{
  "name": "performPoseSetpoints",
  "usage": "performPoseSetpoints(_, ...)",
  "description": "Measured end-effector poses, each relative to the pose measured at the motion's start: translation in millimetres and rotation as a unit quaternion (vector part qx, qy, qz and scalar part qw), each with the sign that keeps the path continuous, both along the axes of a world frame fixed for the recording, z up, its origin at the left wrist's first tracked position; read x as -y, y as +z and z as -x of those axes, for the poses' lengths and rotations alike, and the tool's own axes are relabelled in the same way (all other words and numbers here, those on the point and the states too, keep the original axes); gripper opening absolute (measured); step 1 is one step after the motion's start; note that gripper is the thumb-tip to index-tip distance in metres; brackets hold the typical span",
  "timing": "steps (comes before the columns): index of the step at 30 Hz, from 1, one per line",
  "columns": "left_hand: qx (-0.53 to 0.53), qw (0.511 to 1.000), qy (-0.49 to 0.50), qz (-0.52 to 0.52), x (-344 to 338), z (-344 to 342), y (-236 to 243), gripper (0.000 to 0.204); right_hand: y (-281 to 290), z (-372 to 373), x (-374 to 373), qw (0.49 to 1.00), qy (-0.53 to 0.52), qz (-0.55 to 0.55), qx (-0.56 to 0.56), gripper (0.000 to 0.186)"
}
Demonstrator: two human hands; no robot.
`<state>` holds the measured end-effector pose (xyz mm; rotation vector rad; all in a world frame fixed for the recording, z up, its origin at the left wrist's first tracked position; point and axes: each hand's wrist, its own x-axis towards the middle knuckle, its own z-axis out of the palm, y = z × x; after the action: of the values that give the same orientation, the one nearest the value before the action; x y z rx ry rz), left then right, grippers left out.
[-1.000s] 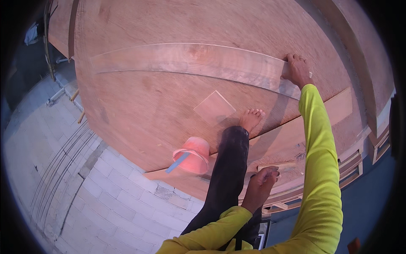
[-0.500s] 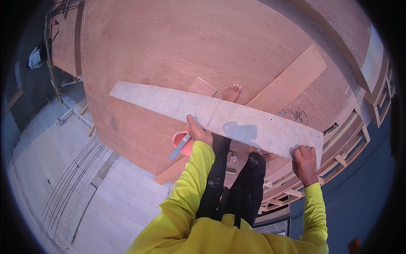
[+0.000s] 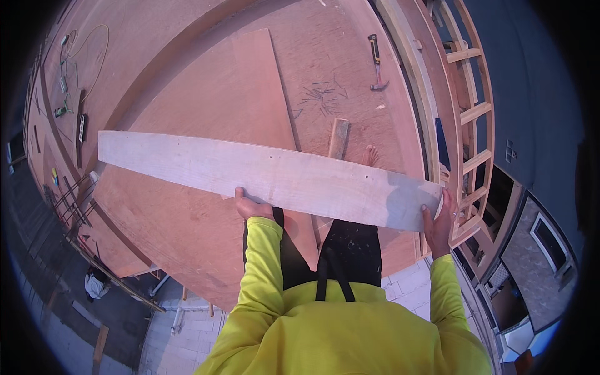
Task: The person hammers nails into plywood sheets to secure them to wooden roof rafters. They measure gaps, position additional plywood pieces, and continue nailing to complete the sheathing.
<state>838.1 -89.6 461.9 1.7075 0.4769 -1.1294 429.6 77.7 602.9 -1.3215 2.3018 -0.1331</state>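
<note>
A long, pale plywood strip (image 3: 269, 175) lies across in front of me, held off the floor in both hands. It has a few small dark holes, and its left part narrows. My left hand (image 3: 255, 206) is closed on the near edge, left of my knees, thumb on the upper face and fingers hidden beneath. At the right end, my right hand (image 3: 440, 224) grips the corner, its thumb on the upper face and its fingers around the end. Beyond the strip, a short wood block (image 3: 338, 137) lies by my bare foot (image 3: 370, 155).
A claw hammer (image 3: 377, 65) and scattered nails (image 3: 320, 97) lie on the plywood deck (image 3: 350, 56). A wide plywood sheet (image 3: 231, 94) slants under the strip. Timber framing (image 3: 475, 112) edges the right side. Power strips (image 3: 82, 125) and cables sit far left.
My view has turned to the right, bringing the hammer into sight. My right hand has shifted from curled fingers on the strip's face to a grip around its end. The left hand keeps its hold.
</note>
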Motion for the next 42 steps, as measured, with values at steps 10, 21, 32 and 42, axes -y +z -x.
performPoseSetpoints(10,0.033,0.935,-0.348,0.054,4,264,55,0.060,-14,67,-225,0.749,-0.598,0.257,0.122,0.048)
performPoseSetpoints(21,-0.119,0.822,-0.556,-0.011,-65,513,94,0.042,15,174,-358,0.639,-0.728,0.244,0.036,0.047)
performPoseSetpoints(32,-0.098,0.747,-0.648,-0.109,-110,604,15,0.030,49,209,-381,0.585,-0.787,0.195,-0.002,0.058)
performPoseSetpoints(42,-0.107,0.703,-0.686,-0.152,-102,623,-71,0.030,17,257,-368,0.568,-0.795,0.215,0.013,0.056)
